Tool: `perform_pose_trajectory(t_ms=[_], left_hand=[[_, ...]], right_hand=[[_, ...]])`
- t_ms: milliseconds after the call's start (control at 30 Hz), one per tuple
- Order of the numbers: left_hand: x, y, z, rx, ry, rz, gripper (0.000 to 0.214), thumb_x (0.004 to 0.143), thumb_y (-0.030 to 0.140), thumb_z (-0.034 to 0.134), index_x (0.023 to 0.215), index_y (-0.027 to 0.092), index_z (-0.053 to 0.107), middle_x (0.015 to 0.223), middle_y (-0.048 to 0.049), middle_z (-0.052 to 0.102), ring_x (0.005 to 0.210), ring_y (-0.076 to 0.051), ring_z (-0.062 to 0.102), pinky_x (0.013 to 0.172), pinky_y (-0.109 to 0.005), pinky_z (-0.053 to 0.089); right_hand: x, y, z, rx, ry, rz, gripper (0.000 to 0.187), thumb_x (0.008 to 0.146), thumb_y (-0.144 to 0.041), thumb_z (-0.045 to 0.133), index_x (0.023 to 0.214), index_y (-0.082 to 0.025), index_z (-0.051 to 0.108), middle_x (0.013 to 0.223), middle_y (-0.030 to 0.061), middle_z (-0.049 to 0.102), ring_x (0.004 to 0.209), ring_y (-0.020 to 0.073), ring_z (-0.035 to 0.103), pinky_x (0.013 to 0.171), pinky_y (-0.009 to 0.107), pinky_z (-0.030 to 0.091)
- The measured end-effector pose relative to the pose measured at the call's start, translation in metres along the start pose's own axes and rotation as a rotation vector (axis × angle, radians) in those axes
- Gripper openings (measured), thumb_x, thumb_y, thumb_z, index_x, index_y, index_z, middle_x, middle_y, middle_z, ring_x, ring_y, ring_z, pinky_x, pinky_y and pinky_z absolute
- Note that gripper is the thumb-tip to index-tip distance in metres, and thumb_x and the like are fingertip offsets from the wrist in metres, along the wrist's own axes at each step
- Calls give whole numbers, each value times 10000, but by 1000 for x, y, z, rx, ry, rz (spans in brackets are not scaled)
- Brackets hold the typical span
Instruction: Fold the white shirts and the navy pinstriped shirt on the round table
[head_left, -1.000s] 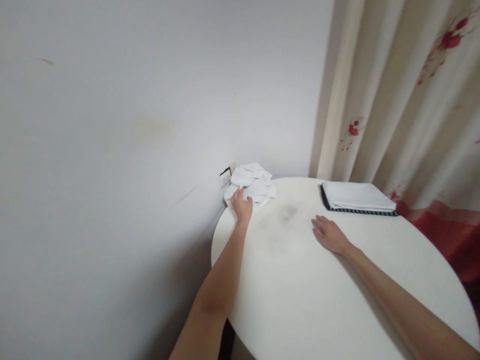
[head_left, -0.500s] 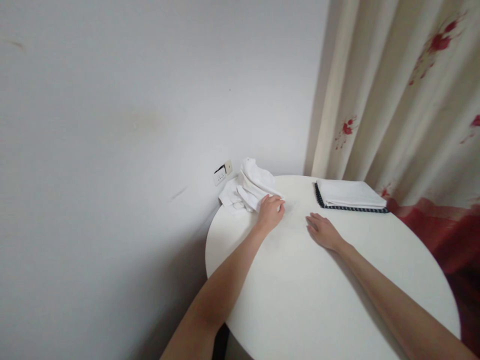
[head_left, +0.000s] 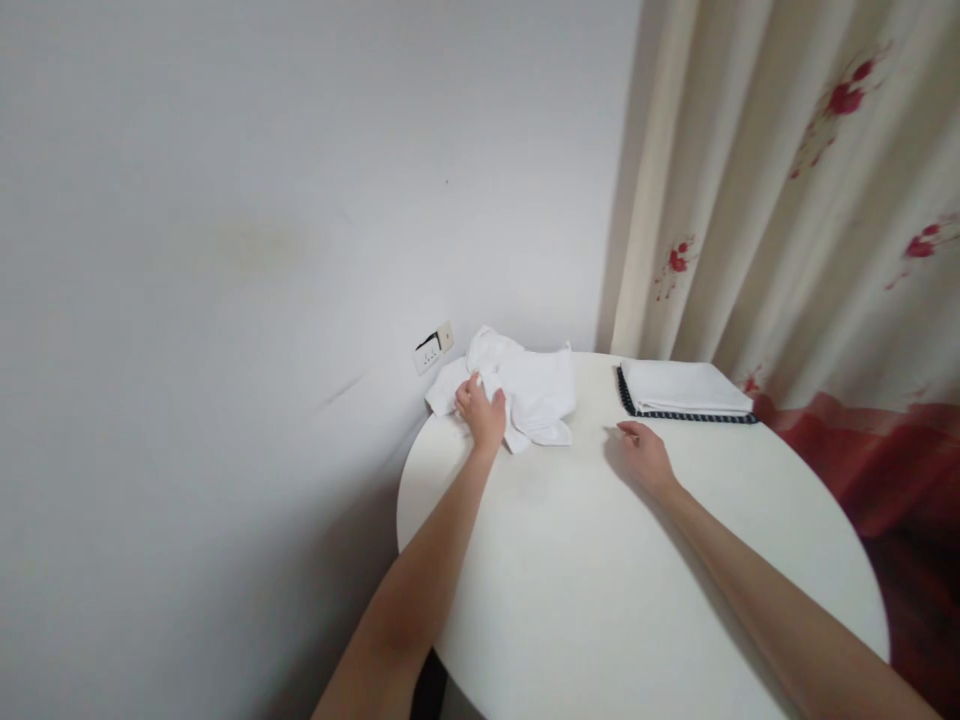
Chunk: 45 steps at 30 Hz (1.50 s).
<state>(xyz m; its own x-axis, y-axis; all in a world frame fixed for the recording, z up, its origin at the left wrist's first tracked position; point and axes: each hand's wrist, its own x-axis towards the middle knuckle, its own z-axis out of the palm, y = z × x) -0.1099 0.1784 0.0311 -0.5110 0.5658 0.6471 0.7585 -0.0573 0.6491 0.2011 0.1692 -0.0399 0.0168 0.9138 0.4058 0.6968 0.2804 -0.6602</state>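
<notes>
A crumpled white cloth (head_left: 541, 385) lies at the table's far left side by the wall, with loose folds spreading to the right. My left hand (head_left: 484, 418) is on its left part, fingers and thumb closed around a bunched fold. My right hand (head_left: 646, 458) is over the tabletop to the right of this cloth, not touching it. Its fingers are curled in and nothing shows in them. Beyond the right hand is a neatly folded white cloth (head_left: 686, 386), lying on a dark patterned piece (head_left: 697, 416) of which only the edge shows.
Both arms reach over a round white table (head_left: 600, 580). A pale wall (head_left: 225, 300) borders it on the left, with a socket (head_left: 428, 354) near the crumpled cloth. A cream curtain (head_left: 742, 200) with red flowers and a red lower band hangs at the right.
My left hand has shifted left along the crumpled cloth, whose right part now lies more spread out. The right hand's fingers have curled in from lying flatter. The view has turned slightly right.
</notes>
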Motion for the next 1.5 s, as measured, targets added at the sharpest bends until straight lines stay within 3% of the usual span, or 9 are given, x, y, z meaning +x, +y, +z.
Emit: perform_pose_trajectory(t_ms=[100, 267, 500, 833, 967, 1100, 1233, 1367, 1500], left_hand=[[13, -27, 4, 58, -86, -166, 636, 837, 368, 717, 1387, 129, 506, 1279, -188, 585, 1283, -332, 506, 1121, -475, 338], [7, -30, 10, 40, -131, -94, 505, 865, 453, 683, 1303, 209, 625, 1244, -141, 627, 1236, -320, 537, 1089, -474, 378], [-12, -6, 14, -39, -246, 219, 235, 848, 115, 624, 997, 255, 739, 1344, -66, 611, 1340, -287, 483, 1146, -514, 358], [-25, 11, 11, -221, -435, 403, 472, 861, -33, 421, 1161, 206, 697, 1329, -56, 670, 1247, -174, 617, 1126, -371, 449], [-45, 43, 5, -273, -624, 664, 511, 883, -19, 424, 1232, 247, 684, 1353, -16, 658, 1285, -154, 585, 1151, -357, 417], [-81, 69, 9, -279, -925, 924, 530, 880, -34, 435, 1240, 259, 689, 1349, -2, 662, 1291, -143, 578, 1151, -324, 397], [-111, 77, 17, -258, -1132, 1071, 528, 881, -44, 433, 1237, 246, 694, 1333, -10, 674, 1260, -142, 604, 1117, -289, 415], [-108, 78, 14, -359, -1083, 1090, 335, 967, 142, 525, 1247, 239, 681, 1283, -20, 703, 1219, -154, 627, 1091, -293, 435], [-70, 64, 7, -267, -723, 795, 296, 977, 246, 555, 1248, 244, 675, 1274, -55, 695, 1241, -199, 594, 1119, -376, 410]], right_hand=[[3, 4, 1, 29, 33, 23, 398, 868, -255, 402, 1146, -143, 664, 1175, 164, 696, 1118, 291, 638, 1035, 456, 463], [4, 11, 4, 107, 64, 41, 385, 858, -322, 426, 1125, -179, 664, 1155, 163, 695, 1103, 309, 645, 1017, 498, 478], [3, 10, 6, 177, 114, 38, 356, 858, -355, 451, 1105, -209, 664, 1136, 148, 701, 1067, 305, 653, 977, 504, 514], [2, 0, 1, 278, 120, 78, 299, 844, -412, 503, 996, -217, 670, 1108, 140, 698, 1044, 298, 645, 991, 508, 495], [5, -13, -7, 457, 148, 118, 349, 855, -477, 493, 982, -203, 670, 1068, 122, 709, 998, 268, 661, 903, 456, 536], [7, -18, -15, 767, 121, 329, 487, 838, -581, 507, 1099, -193, 643, 1031, 109, 704, 732, 192, 666, 619, 323, 544], [6, -14, -17, 653, 5, 317, 604, 744, -535, 649, 1223, -169, 617, 907, 65, 702, 621, 148, 595, 511, 248, 465], [6, -9, -14, 499, -20, 189, 578, 650, -312, 708, 1190, -117, 639, 861, 64, 705, 717, 170, 632, 612, 254, 501], [8, -8, -15, 424, -36, 240, 545, 709, -246, 608, 1233, -98, 615, 843, 65, 714, 679, 169, 637, 584, 246, 485]])
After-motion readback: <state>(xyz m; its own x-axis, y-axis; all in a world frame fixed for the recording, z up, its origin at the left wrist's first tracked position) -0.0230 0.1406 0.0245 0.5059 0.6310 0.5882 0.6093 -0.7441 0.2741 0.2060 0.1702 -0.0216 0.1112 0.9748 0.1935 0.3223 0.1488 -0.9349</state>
